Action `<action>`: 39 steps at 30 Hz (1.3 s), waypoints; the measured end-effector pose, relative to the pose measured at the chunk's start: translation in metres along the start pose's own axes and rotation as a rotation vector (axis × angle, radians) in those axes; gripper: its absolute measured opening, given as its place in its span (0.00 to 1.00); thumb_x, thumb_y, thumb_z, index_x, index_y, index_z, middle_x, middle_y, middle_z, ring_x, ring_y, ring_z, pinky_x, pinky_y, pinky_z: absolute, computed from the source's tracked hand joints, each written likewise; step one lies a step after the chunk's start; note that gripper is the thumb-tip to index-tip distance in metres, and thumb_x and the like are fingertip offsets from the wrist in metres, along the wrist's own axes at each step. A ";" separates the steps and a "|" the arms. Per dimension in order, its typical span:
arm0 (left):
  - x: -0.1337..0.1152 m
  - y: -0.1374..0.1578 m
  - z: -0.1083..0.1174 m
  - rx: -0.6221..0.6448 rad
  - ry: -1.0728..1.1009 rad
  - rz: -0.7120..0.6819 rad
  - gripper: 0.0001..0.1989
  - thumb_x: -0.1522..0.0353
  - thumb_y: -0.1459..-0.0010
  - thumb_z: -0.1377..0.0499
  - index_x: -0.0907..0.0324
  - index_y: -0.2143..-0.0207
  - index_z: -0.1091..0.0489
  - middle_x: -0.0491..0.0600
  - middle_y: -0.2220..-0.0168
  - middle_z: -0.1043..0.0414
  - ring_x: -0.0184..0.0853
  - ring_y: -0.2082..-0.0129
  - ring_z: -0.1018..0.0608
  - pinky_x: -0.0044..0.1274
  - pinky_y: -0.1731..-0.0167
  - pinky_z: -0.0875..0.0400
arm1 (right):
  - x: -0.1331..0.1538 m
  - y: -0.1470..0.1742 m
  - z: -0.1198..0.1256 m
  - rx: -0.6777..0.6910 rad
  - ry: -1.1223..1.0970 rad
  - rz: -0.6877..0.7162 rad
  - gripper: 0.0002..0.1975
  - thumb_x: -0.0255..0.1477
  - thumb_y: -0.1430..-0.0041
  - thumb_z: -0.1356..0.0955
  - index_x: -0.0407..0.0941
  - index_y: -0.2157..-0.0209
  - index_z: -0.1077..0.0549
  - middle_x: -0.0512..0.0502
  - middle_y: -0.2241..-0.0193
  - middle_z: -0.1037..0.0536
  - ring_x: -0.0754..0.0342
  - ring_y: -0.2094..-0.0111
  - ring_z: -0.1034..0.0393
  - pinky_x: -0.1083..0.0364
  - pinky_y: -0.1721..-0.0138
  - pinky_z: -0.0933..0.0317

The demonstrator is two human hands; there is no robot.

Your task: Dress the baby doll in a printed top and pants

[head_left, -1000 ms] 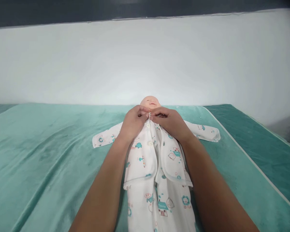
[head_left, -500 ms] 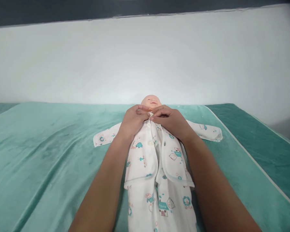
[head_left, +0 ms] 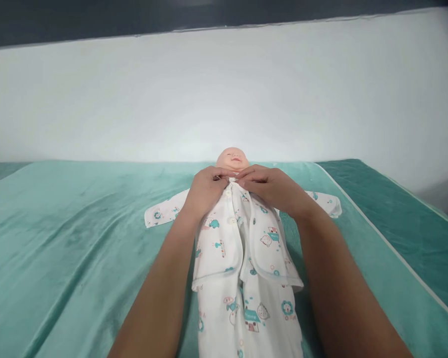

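Observation:
A baby doll lies on its back, head at the far end, dressed in a white printed jacket and matching trousers. At the collar, my left hand pinches the jacket's left-side front edge. My right hand pinches the opposite edge at the same spot, fingertips nearly touching the left ones. Below them the jacket fronts hang apart, with pale buttons showing on the left-side edge. My fingers partly hide the top fastening.
Under the doll spreads a light green plush cover, wrinkled at left. A darker green band with a pale seam runs along the right. A white wall rises behind, with a dark strip above it.
My right hand and forearm have shifted slightly right and its fingers have straightened a little. Both hands stay at the collar. The view has tilted very slightly.

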State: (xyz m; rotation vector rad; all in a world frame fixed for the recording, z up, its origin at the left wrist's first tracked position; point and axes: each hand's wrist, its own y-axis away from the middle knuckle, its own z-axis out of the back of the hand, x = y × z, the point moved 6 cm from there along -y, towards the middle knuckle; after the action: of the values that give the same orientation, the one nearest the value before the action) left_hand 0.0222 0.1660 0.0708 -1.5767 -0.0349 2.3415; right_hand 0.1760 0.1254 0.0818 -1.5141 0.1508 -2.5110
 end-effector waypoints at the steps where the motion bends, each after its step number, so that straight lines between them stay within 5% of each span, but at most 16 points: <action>1: 0.000 0.000 0.001 -0.011 -0.034 -0.006 0.11 0.72 0.45 0.42 0.55 0.66 0.20 0.49 0.60 0.21 0.36 0.60 0.22 0.28 0.55 0.31 | 0.001 0.000 0.000 -0.011 0.007 0.006 0.09 0.30 0.43 0.32 0.51 0.73 0.19 0.51 0.54 0.21 0.50 0.52 0.28 0.50 0.52 0.37; 9: -0.003 0.000 0.005 -0.081 -0.159 -0.015 0.12 0.73 0.45 0.44 0.56 0.64 0.20 0.49 0.57 0.21 0.37 0.57 0.23 0.29 0.50 0.31 | -0.007 -0.006 -0.002 -0.136 0.058 0.031 0.11 0.27 0.42 0.34 0.49 0.64 0.19 0.49 0.57 0.20 0.53 0.59 0.28 0.52 0.56 0.38; 23: 0.000 0.000 0.004 -0.099 -0.172 -0.006 0.12 0.72 0.45 0.44 0.58 0.64 0.21 0.49 0.58 0.21 0.36 0.57 0.22 0.28 0.51 0.30 | -0.004 -0.005 -0.003 -0.212 0.172 0.096 0.18 0.20 0.43 0.39 0.48 0.69 0.19 0.48 0.59 0.21 0.53 0.56 0.28 0.52 0.53 0.38; 27: -0.001 0.001 0.004 -0.101 -0.154 -0.027 0.12 0.71 0.44 0.43 0.56 0.63 0.21 0.49 0.57 0.21 0.36 0.57 0.22 0.28 0.50 0.31 | -0.003 -0.002 -0.002 -0.179 0.184 0.034 0.14 0.23 0.42 0.38 0.48 0.64 0.21 0.48 0.56 0.22 0.52 0.57 0.29 0.52 0.55 0.38; 33: -0.007 0.014 0.005 -0.143 -0.029 -0.058 0.11 0.70 0.43 0.43 0.58 0.61 0.21 0.49 0.59 0.20 0.35 0.60 0.22 0.27 0.53 0.31 | 0.012 0.024 0.000 -0.283 0.210 -0.059 0.07 0.31 0.41 0.36 0.46 0.69 0.27 0.48 0.67 0.25 0.53 0.66 0.32 0.52 0.63 0.40; 39: -0.010 0.037 0.004 -0.177 0.039 -0.044 0.11 0.69 0.43 0.44 0.58 0.62 0.23 0.48 0.64 0.22 0.33 0.65 0.24 0.24 0.60 0.31 | 0.025 0.060 -0.025 -0.344 0.249 -0.064 0.10 0.39 0.41 0.35 0.47 0.66 0.31 0.47 0.66 0.26 0.52 0.68 0.33 0.52 0.64 0.42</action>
State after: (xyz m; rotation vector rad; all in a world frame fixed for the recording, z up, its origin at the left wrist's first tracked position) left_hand 0.0124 0.1284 0.0741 -1.6839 -0.2717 2.3282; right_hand 0.1496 0.0610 0.0798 -1.3223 0.6102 -2.8299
